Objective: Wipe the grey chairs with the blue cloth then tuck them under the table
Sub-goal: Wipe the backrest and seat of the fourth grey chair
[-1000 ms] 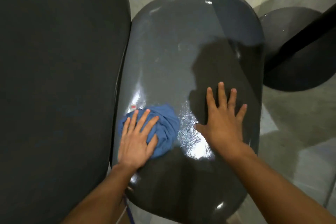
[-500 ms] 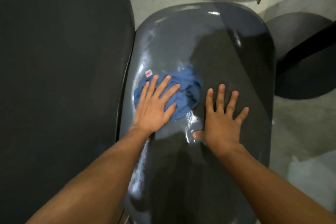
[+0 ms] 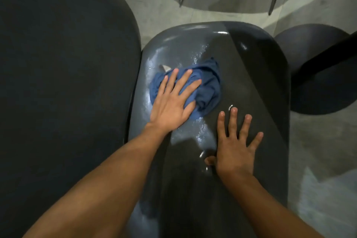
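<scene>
Fingers (image 3: 185, 81) of the left hand (image 3: 172, 104) lie straight, pressing the bunched blue cloth (image 3: 208, 89) flat on the glossy grey chair (image 3: 251, 83) seat, toward its far left part. Just beside the cloth, the right hand (image 3: 234, 152) rests palm-down with fingers spread wide, holding nothing. Another dark chair (image 3: 58, 83) touches the seat's left edge

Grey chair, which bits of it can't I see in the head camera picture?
- grey chair legs: head view, hidden under its own seat.
- Seat under the blue cloth and left hand: covered.
- Seat under the right hand: covered.
- Near end: cut off by the bottom edge.
</scene>
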A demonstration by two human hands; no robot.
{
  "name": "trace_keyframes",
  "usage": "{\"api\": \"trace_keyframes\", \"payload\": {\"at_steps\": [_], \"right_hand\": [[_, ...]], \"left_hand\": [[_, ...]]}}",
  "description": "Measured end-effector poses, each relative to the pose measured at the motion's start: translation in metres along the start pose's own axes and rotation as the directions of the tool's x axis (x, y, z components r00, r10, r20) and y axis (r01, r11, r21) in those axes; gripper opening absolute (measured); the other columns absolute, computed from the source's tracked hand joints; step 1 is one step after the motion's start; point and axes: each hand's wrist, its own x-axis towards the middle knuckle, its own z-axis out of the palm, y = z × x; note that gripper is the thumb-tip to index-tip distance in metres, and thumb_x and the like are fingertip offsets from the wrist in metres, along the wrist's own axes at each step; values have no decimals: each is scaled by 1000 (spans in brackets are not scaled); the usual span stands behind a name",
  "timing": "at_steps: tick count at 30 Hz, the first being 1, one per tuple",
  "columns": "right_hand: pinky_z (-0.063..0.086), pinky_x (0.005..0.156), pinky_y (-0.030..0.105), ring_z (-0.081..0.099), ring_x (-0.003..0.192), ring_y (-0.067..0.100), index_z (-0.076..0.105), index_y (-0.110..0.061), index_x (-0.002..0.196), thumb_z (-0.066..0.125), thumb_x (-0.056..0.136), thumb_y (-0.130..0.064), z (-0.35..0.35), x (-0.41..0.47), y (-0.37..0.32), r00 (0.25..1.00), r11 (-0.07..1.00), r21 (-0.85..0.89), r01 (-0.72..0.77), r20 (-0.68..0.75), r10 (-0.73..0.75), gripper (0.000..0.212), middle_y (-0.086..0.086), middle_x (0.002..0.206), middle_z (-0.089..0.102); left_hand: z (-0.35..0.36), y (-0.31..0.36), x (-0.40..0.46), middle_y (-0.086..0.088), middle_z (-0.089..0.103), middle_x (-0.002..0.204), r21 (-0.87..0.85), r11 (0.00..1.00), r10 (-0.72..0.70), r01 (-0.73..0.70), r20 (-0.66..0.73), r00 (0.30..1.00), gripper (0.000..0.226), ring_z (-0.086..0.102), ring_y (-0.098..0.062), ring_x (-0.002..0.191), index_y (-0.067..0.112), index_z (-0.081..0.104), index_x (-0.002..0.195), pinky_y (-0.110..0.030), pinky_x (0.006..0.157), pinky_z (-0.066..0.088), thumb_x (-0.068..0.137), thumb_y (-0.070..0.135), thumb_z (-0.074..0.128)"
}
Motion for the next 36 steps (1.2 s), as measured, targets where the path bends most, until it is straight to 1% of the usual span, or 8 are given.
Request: {"api": "trace_keyframes", "payload": {"at_steps": [3,7,14,19,27,30,33,36], "right_hand": [[-3,116,74,-41,140,44,-38,-22,149,70,83,-59,-3,0,1,1000,1000,5,10,9,-11,132,9,149,-54],[-7,115,74,-43,139,44,-41,-22,146,73,81,-58,-2,4,3,1000,1000,12,11,20,-11,136,10,147,-55],[-5,114,76,-40,141,44,-41,-22,143,76,78,-58,3,5,3,999,1000,14,10,-30,-9,138,9,151,-51],[-6,115,74,-41,141,43,-26,-22,153,74,80,-59,2,1,5,998,1000,6,31,-56,-30,129,9,153,-49],[-9,116,72,-36,145,40,-33,-26,152,81,75,-54,7,2,9,990,997,62,51,-132,-43,141,5,159,-41],[-8,117,71,-32,148,39,-30,-27,154,79,79,-52,10,1,12,984,994,76,77,-168,-63,135,4,160,-39],[-3,121,65,-25,151,37,-24,-28,157,67,86,-60,13,-8,25,965,989,25,144,-223,-135,120,3,162,-36],[-1,124,57,-20,153,34,-11,-28,160,57,93,-59,19,-27,47,952,983,17,185,-252,-175,101,4,166,-27]], "left_hand": [[-5,-34,-9,-2,21,170,-35,974,-223,222,-17,975,62,12,-34,158,28,36,158,-56,125,17,98,44,41],[-21,-11,61,-1,8,173,-126,772,-632,623,-53,773,66,4,-35,158,27,21,163,-54,127,7,99,43,31],[-15,49,93,-4,9,173,-24,976,-215,215,-43,976,68,-1,-39,158,30,25,162,-55,127,0,97,45,41],[5,45,20,-1,23,170,9,990,143,-144,42,989,62,11,-35,158,32,38,157,-55,126,12,96,44,46],[15,47,-108,4,12,172,-42,933,-351,357,108,930,60,2,-29,159,35,30,159,-52,128,7,100,46,34],[14,55,-140,2,15,172,47,998,-59,50,200,978,60,6,-37,158,35,35,158,-57,125,12,98,45,40],[1,30,-141,-2,21,170,95,948,261,-304,316,912,61,12,-40,157,34,37,156,-56,125,12,97,49,42],[0,32,-96,-4,24,169,84,996,-58,40,229,972,64,11,-38,157,29,39,156,-59,124,14,96,51,37]]}}
